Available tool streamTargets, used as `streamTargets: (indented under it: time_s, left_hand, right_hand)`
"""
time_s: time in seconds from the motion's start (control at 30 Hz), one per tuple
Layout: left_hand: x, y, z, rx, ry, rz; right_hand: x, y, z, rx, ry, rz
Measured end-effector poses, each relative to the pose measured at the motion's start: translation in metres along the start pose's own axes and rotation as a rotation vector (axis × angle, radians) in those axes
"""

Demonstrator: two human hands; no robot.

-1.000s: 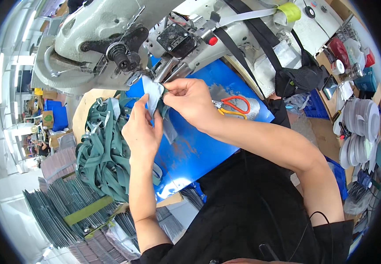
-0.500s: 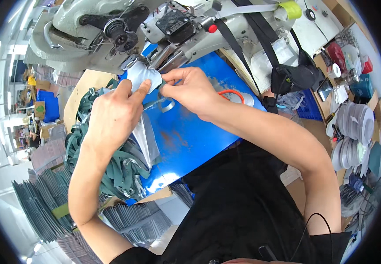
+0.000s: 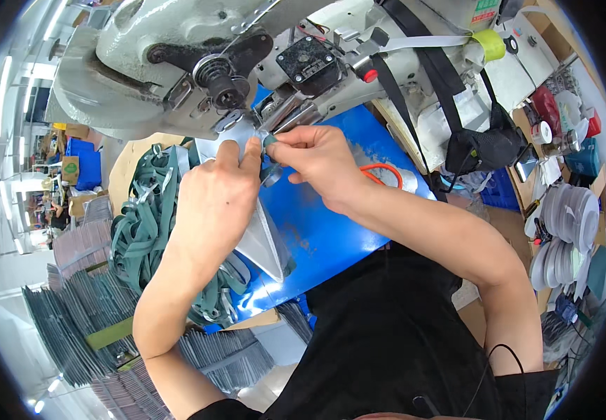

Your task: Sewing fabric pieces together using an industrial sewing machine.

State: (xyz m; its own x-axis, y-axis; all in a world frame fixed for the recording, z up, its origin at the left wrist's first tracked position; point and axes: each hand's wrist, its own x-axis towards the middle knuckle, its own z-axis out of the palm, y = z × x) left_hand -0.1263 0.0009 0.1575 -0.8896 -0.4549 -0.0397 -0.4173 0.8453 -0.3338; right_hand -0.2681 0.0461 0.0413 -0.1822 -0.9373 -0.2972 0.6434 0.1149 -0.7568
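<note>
My right hand (image 3: 325, 166) is closed to a pinch, thumb against forefinger, on a short tab of dark green cloth (image 3: 269, 141) just beside the metal foot of the pale grey sewing machine (image 3: 170, 31). My left hand (image 3: 220, 192) lies back upward with its fingers bent over a smooth, pale grey piece of fabric (image 3: 268, 246); its thumb side is hidden, so I cannot tell whether it grips or only presses. That fabric reaches up to the foot and hangs below my left hand to a pointed end over the blue-topped desk (image 3: 320, 227).

So far, the fabric and the tab have been brought together at the machine. I would judge this piece to be partway, at the placing stage: I see no finished seam, and whether the needle has entered is too hidden to tell. Plenty seems left besides, as a tangled heap of long, flat green cloth strips (image 3: 145, 224) lies loose to my left.
</note>
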Motion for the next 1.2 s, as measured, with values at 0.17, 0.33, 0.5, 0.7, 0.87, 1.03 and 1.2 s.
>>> streamTargets:
  time_s: [0.17, 0.33, 0.5, 0.7, 0.87, 1.03, 1.2]
  left_hand:
    - [0.001, 0.007, 0.001, -0.037, 0.020, -0.079]
    - [0.000, 0.011, 0.000, -0.056, 0.013, -0.094]
    - [0.000, 0.017, 0.003, -0.063, 0.022, -0.107]
    - [0.007, 0.034, 0.016, -0.101, 0.091, -0.214]
    - [0.015, 0.048, 0.025, -0.227, 0.189, -0.345]
    - [0.023, 0.061, 0.027, -0.355, 0.217, -0.475]
    - [0.023, 0.067, 0.042, -0.530, 0.399, -0.572]
  right_hand:
    - [0.002, 0.001, -0.002, 0.013, -0.018, -0.018]
    - [0.001, -0.003, -0.004, -0.044, -0.022, 0.021]
    - [0.000, -0.002, -0.002, -0.078, -0.010, 0.058]
    - [-0.001, -0.001, -0.002, -0.041, -0.025, 0.044]
    - [-0.002, 0.002, -0.004, 0.066, -0.062, 0.015]
    - [-0.007, -0.001, -0.011, 0.063, -0.124, 0.006]
    - [-0.005, 0.007, -0.026, 0.066, -0.186, -0.055]
